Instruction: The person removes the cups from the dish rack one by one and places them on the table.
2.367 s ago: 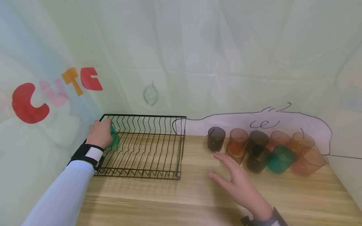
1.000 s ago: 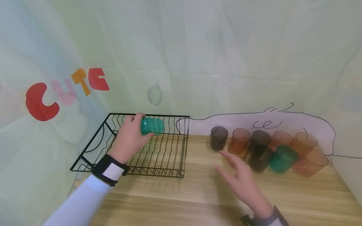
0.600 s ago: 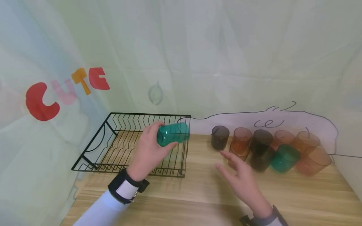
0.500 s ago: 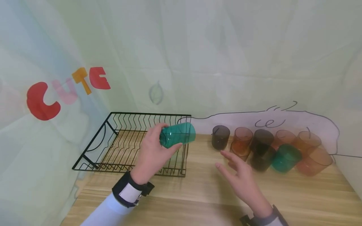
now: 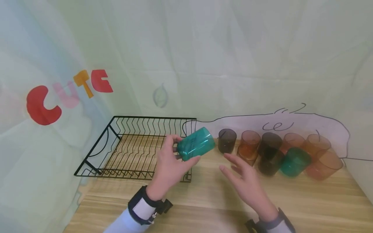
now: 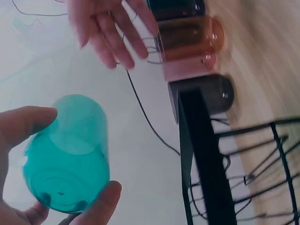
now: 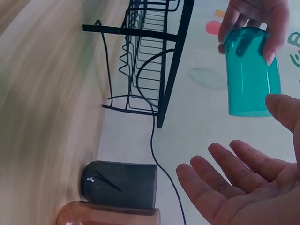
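A clear teal cup [image 5: 197,144] is tilted in the air just past the right end of the black wire dish rack [image 5: 140,152]. My left hand [image 5: 172,165] grips it near its base, thumb on the near side and fingers behind. The cup's mouth points up and right, toward my right hand [image 5: 247,183]. That hand hovers over the table with fingers spread and palm facing left, touching nothing. In the right wrist view, the teal cup [image 7: 253,72] hangs a short way off from the spread fingers.
Right of the rack stands a dark grey cup [image 5: 227,141]. Several more cups crowd beside it, among them an orange one [image 5: 250,142], a second teal one [image 5: 295,162] and a pinkish one [image 5: 323,166]. A printed curtain [image 5: 204,64] hangs behind the wooden table [image 5: 204,207].
My left hand has lifted the teal cup from the rack's left end and carried it right, past the rack's right edge, its mouth tipping upward. My right hand has barely moved.
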The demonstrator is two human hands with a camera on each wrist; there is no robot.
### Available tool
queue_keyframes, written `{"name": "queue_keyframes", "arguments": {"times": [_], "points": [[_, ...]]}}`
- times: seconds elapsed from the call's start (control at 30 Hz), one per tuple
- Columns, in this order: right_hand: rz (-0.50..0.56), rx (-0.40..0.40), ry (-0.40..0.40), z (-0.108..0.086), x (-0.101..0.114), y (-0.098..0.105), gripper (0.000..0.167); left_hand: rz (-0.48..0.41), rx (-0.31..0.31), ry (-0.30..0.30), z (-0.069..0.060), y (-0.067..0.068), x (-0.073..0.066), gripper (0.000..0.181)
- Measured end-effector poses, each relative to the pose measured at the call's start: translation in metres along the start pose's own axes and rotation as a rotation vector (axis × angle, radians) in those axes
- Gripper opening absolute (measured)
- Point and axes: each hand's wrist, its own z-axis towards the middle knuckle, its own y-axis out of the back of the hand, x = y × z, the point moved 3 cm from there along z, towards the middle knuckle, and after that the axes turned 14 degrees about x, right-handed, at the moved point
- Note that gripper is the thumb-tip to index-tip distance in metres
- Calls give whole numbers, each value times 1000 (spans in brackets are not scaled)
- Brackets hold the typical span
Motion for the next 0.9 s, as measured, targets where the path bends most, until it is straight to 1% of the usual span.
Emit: {"name": "queue_keyframes", "arguments": {"times": [0.17,0.3,0.4,0.5,0.6,0.67,0.83,0.9], "points": [[36,18,3,4,5,-1,51,-57,37,-5,-4,-11,-3,73],[69,20,6,6,7,-2,52,-86,81,-28,-6,-19,-7,77],[86,13,5,9,9,-2,52,-64,93,-56,-7,-23,-10,77],[104,16,-4,11,11,-2,54,-21,100,-76,-9,-26,-11,76],[117,24,-10,12,12,-2,55,20,102,-80,-10,-29,-11,74],[128,24,-5,12,13,-1,55,38,102,-71,-10,-30,-10,74],[157,6,11,12,17,0,58,31,113,-62,-10,-36,-7,73],[174,-1,21,12,18,0,58,13,125,-74,-10,-39,-6,72]]}}
